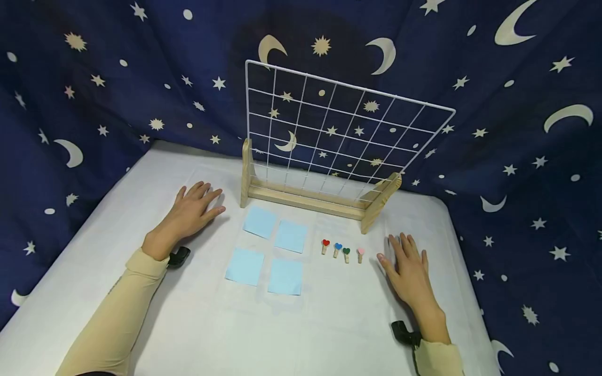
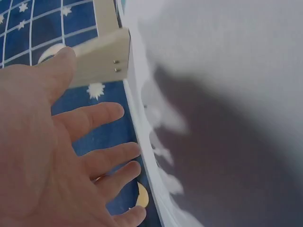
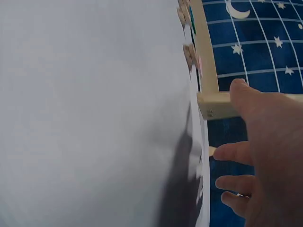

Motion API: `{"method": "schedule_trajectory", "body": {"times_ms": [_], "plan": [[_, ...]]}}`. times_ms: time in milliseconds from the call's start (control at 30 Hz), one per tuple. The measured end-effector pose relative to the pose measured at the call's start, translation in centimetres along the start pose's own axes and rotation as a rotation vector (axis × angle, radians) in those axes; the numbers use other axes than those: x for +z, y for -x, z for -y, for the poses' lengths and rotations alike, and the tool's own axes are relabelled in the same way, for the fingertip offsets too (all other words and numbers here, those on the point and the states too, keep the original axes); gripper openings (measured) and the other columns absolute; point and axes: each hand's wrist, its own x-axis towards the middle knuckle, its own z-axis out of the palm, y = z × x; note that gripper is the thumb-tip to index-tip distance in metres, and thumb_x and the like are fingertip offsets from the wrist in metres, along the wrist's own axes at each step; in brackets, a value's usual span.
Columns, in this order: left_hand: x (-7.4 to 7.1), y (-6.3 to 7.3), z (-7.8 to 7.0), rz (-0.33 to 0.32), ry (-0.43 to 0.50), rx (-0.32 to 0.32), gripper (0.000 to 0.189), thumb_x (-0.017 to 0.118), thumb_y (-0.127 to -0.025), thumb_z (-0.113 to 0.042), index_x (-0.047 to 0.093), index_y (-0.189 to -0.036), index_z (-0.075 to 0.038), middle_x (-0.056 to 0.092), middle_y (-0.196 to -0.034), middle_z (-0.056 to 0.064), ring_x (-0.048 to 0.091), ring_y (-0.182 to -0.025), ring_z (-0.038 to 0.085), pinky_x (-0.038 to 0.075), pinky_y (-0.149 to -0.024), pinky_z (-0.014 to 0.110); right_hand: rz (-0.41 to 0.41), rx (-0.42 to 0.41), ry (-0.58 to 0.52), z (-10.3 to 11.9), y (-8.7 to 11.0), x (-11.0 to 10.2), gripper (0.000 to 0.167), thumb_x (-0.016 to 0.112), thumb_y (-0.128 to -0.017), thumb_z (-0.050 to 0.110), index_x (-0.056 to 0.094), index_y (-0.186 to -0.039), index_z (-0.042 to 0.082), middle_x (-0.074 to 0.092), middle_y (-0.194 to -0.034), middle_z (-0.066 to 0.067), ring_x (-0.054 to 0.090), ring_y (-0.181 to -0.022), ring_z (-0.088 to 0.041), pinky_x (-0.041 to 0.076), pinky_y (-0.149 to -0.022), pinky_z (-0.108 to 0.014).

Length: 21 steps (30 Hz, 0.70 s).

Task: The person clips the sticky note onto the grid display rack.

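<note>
My left hand (image 1: 192,211) is at the left of the table with its fingers spread and nothing in it. On the right side, my right hand (image 1: 408,271) also has its fingers extended and holds nothing. Between the hands lie several light blue paper squares (image 1: 286,277) in two rough rows. Right of them is a row of small wooden clothespins with hearts: a red one (image 1: 325,245), a blue one (image 1: 337,249), a green one (image 1: 346,254) and a pink one (image 1: 360,255). The pink-heart clothespin is nearest to my right hand.
A white wire grid (image 1: 329,125) stands upright in a wooden base (image 1: 305,202) at the back of the white-covered table (image 1: 329,334). Behind it hangs a dark blue curtain (image 1: 178,120) with moons and stars. Dark wrist cameras sit below both hands.
</note>
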Motion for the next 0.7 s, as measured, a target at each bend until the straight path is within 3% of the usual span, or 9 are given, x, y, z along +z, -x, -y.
{"method": "schedule_trajectory", "body": {"times_ms": [133, 367, 700], "plan": [[0.1, 0.2, -0.6, 0.025, 0.036, 0.041, 0.058, 0.057, -0.108, -0.042, 0.054, -0.152, -0.004, 0.042, -0.159, 0.031, 0.03, -0.154, 0.049, 0.015, -0.121, 0.075, 0.046, 0.004, 0.018, 1.0, 0.3, 0.4, 0.073, 0.058, -0.105, 0.053, 0.046, -0.157, 0.004, 0.035, -0.164, -0.032, 0.023, -0.156, -0.051, 0.014, -0.115, -0.082], [0.6, -0.1, -1.7, -0.07, 0.092, 0.162, 0.038, 0.07, -0.103, -0.03, 0.073, -0.118, 0.005, 0.067, -0.128, 0.027, 0.059, -0.128, 0.045, 0.043, -0.111, 0.062, 0.039, -0.043, -0.022, 1.9, -0.4, 0.3, 0.068, 0.059, -0.106, 0.048, 0.048, -0.156, 0.004, 0.04, -0.162, -0.03, 0.028, -0.155, -0.049, 0.014, -0.117, -0.08], [1.0, -0.1, -3.1, -0.012, 0.127, 0.204, 0.034, 0.072, -0.102, -0.029, 0.076, -0.111, 0.004, 0.069, -0.124, 0.023, 0.06, -0.125, 0.043, 0.046, -0.11, 0.056, 0.079, -0.097, -0.093, 3.0, -0.6, 0.6, 0.062, 0.06, -0.106, 0.042, 0.051, -0.153, 0.002, 0.043, -0.16, -0.029, 0.032, -0.152, -0.05, 0.016, -0.118, -0.079]]}}
